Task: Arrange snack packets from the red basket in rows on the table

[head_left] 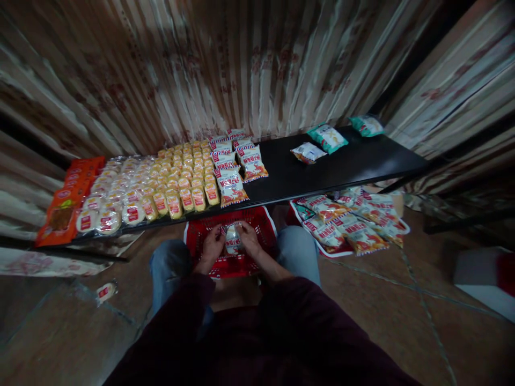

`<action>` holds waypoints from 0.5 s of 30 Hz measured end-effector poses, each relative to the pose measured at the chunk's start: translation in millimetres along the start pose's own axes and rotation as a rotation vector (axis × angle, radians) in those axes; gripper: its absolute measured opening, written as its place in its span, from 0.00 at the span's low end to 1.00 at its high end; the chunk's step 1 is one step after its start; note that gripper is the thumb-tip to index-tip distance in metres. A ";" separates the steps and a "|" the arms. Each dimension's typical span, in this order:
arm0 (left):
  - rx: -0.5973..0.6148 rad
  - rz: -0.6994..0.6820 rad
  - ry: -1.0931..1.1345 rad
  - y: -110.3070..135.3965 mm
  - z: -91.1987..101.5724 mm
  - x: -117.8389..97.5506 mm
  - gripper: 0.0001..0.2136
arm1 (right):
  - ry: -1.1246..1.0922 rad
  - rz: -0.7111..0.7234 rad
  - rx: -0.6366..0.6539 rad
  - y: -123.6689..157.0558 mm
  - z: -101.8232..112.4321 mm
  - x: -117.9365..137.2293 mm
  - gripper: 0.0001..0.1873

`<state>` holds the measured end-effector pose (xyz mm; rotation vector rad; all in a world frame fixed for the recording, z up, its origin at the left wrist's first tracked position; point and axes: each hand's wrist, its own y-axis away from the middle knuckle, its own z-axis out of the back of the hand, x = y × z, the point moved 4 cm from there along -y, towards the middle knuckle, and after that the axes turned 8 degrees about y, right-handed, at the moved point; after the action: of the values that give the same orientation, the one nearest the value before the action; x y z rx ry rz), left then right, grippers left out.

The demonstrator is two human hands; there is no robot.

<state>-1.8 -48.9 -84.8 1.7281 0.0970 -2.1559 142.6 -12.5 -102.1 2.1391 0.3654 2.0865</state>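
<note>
My left hand (pixel 212 244) and my right hand (pixel 248 239) are both closed on one small clear snack packet (pixel 232 239), gripping it from either side. The packet hangs just over a red plastic basket (pixel 264 225) that stands on the floor between my knees. Directly ahead runs a long black table (pixel 306 171). Its left half is covered with rows of yellow snack packets (pixel 183 179), round white packets (pixel 108 206) and orange packets (pixel 66 206). Several red-and-white bags (pixel 233 166) lie near its middle.
Three loose packets (pixel 328 138) lie on the table's right end. A tray piled with red-and-white bags (pixel 354 222) sits on the floor under the table at right. One stray packet (pixel 105 291) lies on the floor at left. Curtains hang behind. A white box (pixel 483 279) is at far right.
</note>
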 end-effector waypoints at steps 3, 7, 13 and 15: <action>-0.003 -0.046 -0.036 7.7 2.0 -16.0 0.12 | -0.007 0.061 -0.004 11.8 6.6 14.2 0.18; 0.005 -0.121 -0.131 20.0 4.2 -38.0 0.09 | -0.028 0.102 -0.003 28.5 10.5 31.1 0.17; -0.045 -0.166 -0.224 34.2 16.1 -59.0 0.04 | -0.117 0.092 -0.005 46.1 9.3 50.3 0.16; -0.127 -0.122 -0.195 34.7 22.6 -58.7 0.04 | -0.176 0.061 -0.025 50.0 7.8 52.1 0.17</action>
<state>-1.0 -73.1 -17.1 1.4688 0.2869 -2.3387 155.1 -46.3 -39.0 2.3247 0.2549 1.9019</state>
